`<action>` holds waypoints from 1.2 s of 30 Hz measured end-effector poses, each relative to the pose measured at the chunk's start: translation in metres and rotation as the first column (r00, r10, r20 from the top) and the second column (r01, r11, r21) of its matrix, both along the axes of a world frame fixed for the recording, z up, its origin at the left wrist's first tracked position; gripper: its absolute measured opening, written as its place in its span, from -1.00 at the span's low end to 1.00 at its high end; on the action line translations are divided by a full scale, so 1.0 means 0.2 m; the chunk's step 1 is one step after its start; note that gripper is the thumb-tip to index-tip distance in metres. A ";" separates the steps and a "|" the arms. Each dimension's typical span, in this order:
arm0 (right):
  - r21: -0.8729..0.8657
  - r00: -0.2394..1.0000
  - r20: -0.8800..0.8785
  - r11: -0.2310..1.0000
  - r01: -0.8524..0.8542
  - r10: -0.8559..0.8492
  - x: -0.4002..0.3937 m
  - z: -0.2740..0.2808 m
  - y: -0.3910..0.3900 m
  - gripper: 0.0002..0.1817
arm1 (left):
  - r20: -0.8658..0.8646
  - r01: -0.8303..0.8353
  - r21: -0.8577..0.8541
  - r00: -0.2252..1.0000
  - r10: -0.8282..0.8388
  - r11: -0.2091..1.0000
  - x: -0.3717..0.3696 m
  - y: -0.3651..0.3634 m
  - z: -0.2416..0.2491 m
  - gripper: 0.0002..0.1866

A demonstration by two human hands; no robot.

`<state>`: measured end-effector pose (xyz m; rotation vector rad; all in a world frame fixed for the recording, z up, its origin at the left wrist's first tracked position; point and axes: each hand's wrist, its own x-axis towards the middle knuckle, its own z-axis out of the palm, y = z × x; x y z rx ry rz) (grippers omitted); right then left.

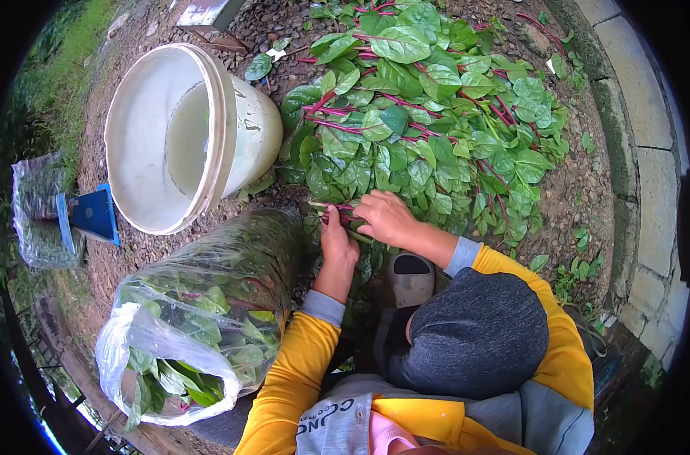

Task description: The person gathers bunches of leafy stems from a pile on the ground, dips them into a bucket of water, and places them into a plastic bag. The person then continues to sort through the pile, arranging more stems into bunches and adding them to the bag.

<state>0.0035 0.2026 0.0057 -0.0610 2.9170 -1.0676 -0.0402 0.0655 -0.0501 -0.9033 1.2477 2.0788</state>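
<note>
A large heap of leafy greens [405,98], with red-purple stems and broad green leaves, lies on the ground in front of me. At its near edge my left hand [339,246] is closed around a few stems [320,204], their cut ends poking out past the thumb. Right beside it, my right hand [392,220] has its fingers curled over the same small bunch. The leaf end of this bunch is mostly hidden under my hands. Close to my left forearm lies a clear plastic bag [201,269] stuffed with similar greens, its mouth towards me.
A white bucket [258,140] with cloudy liquid in it leans at the upper left. Behind it are a blue object [95,214] and another plastic-wrapped bundle [38,182]. A stone kerb [636,114] runs along the right. My shoe [411,279] is below my hands.
</note>
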 end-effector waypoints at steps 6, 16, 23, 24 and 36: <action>-0.524 0.925 0.310 0.772 0.360 -0.221 -0.08 -0.12 0.29 -0.81 | 0.018 -0.006 0.030 1.000 0.005 1.000 -0.01 0.00 0.08 -0.74; -0.298 0.954 0.294 0.954 0.030 0.062 -0.13 0.00 0.25 -0.80 | -0.019 0.066 0.070 0.998 -0.065 0.995 0.00 -0.01 0.08 -0.77; 0.134 0.584 0.792 0.883 -0.450 0.177 0.19 0.14 0.51 -0.81 | 0.026 -0.018 0.036 1.000 0.017 0.999 -0.06 -0.15 0.01 -0.78; 0.105 0.517 0.834 0.866 -0.489 0.191 0.25 0.19 0.55 -0.75 | 0.017 -0.031 0.037 0.999 0.030 0.999 -0.07 -0.17 -0.02 -0.77; -0.057 0.973 -0.203 0.993 0.101 -0.110 -0.19 0.39 0.41 -0.88 | -0.150 0.180 -0.162 0.967 -0.204 0.970 -0.01 -0.06 0.15 -0.76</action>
